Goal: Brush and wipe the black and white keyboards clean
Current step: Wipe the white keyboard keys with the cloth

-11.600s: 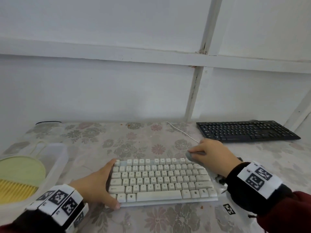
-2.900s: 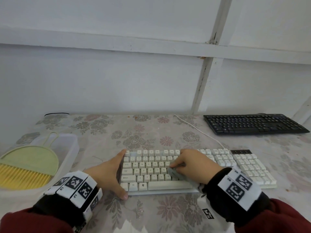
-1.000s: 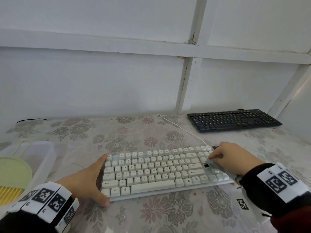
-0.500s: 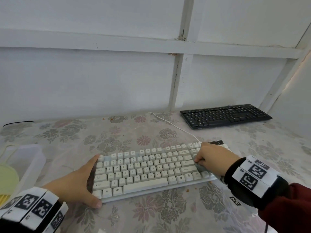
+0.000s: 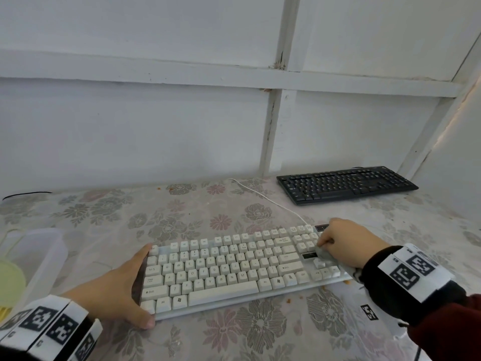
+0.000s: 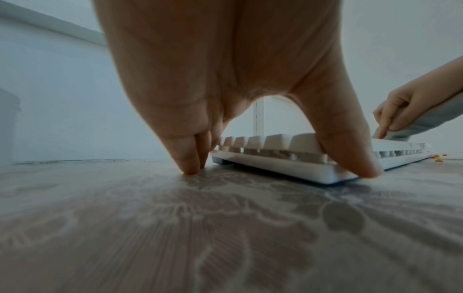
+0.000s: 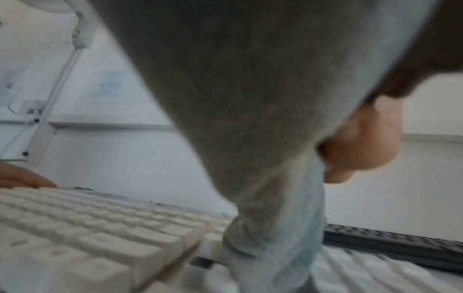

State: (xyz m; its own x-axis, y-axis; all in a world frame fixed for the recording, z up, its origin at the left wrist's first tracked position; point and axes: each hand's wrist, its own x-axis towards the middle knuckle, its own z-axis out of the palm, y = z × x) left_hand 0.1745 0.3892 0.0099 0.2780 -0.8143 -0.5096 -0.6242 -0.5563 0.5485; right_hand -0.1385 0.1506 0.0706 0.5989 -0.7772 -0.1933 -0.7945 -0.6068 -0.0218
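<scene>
- Grey cloth [image 5: 323, 254], bunched in the curled fingers of the right hand [image 5: 343, 243], presses on the keys at the right-hand part of the white keyboard [image 5: 234, 267], directly beneath that hand.
- Left hand [image 5: 114, 290]: fingers straight, thumb along the near edge and fingertips [image 6: 190, 164] on the bench [image 5: 182, 214] behind the far corner, bracing the keyboard's left end without gripping it.
- Black keyboard [image 5: 346, 184]: lies well beyond the right hand, near the wall, untouched by either hand.
- White cable [image 5: 263, 196]: runs from the keyboard's far edge, just ahead of the right hand.
- Crumbs [image 5: 346, 282]: lie on the bench just beside the right wrist.
- Technique, as judged: keep the brace firm so the board does not slide; draw the cloth along each key row with light pressure, working into the gaps; avoid snagging keycaps.
</scene>
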